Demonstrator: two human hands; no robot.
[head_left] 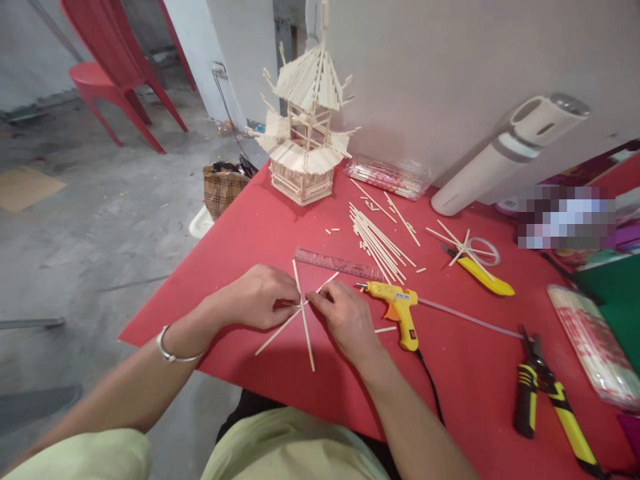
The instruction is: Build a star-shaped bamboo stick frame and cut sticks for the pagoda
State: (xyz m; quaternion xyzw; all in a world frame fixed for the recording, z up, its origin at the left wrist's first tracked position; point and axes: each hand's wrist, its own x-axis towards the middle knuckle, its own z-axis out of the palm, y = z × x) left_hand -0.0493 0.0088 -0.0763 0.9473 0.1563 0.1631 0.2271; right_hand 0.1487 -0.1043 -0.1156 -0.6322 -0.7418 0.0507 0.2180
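Thin wooden sticks (307, 337) lie crossed in a star on the red tabletop in front of me. My left hand (263, 297) is closed at the left of the crossing, its fingertips pinching a stick. My right hand (346, 319) is closed too, thumb and finger pinched at the right of the crossing; the exact grip is partly hidden. Just behind the crossed sticks is a clear ruler (340, 263). A yellow hot glue gun (400, 310) rests on its side to the right of my right hand, with a glue stick (470, 317) reaching out of its back.
A stick-built pagoda (307, 133) stands at the far corner. Loose sticks (380, 243), a second stick star (463, 247), a yellow-handled cutter (487, 277), pliers (540, 387), packed sticks (593, 347) and a white flask (505, 153) occupy the right side. The table edge (165, 287) slants at left.
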